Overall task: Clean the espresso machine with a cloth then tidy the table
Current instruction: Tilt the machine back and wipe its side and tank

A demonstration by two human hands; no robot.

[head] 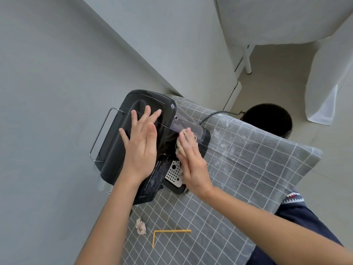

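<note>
A black espresso machine (pixel 114 142) stands at the far left of a table covered in a grey checked cloth (pixel 248 159). My left hand (pixel 141 144) lies flat on the machine's top, fingers spread, holding nothing. My right hand (pixel 191 161) presses a beige cleaning cloth (pixel 189 133) against the machine's right side, beside the clear water tank (pixel 183 125) and above the perforated metal drip tray (pixel 173 172). Most of the cloth is hidden under my fingers.
A crumpled beige wad (pixel 140 226) and a yellow L-shaped strip (pixel 168 234) lie on the table near me. A black bucket (pixel 267 119) stands on the floor beyond the table. The machine's black cord (pixel 212 114) runs toward it. A grey wall (pixel 57 73) is close on the left.
</note>
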